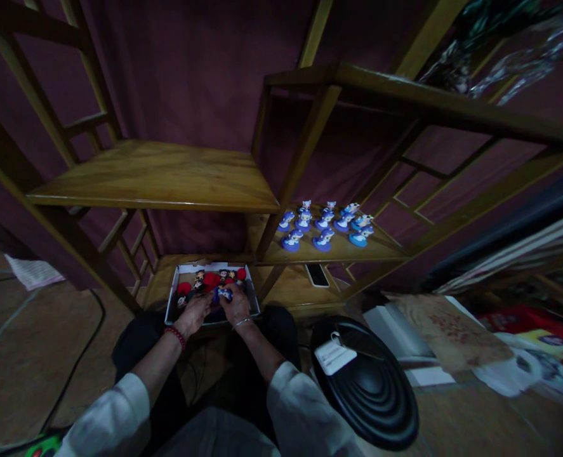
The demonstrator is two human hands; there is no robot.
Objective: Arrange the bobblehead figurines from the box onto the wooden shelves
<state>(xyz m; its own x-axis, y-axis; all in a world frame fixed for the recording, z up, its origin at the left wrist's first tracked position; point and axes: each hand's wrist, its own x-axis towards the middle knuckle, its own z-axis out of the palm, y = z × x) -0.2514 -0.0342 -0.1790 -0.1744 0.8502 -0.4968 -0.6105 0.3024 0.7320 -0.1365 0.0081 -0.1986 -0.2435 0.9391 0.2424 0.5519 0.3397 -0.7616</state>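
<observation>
Blue-purple figurine (pixel 223 294): we have it over the box, towards the 1 o'clock side of the box's middle.
Right hand (pixel 236 306): our fingers are closed around the blue-purple figurine from its 5 o'clock side; a thin bracelet (pixel 242 322) circles the wrist.
Left hand (pixel 196 314): it reaches in over the box's near edge, fingers slightly bent and near the blue-purple figurine; we cannot tell how far its grip is closed, or whether it touches or holds anything. A red beaded bracelet (pixel 175 337) is on this wrist.
White-edged box (pixel 169 309): open on the low wooden shelf (pixel 285 287) in front of our knees.
Red-and-black figurines (pixel 209 281): several lie inside the box, mostly beyond our hands.
Display shelf (pixel 310 255): at 2 o'clock from the box, with purple and light-blue figurines (pixel 324 220) standing in loose rows.
Phone (pixel 317 275): dark-screened, at 3 o'clock from the box, on the low wooden shelf.
Upper shelf (pixel 167 176): bare wood at 11 o'clock from the box.
Black ridged disc (pixel 369 387): at 4 o'clock, beside our knee, with a white tag (pixel 334 357) on it.
</observation>
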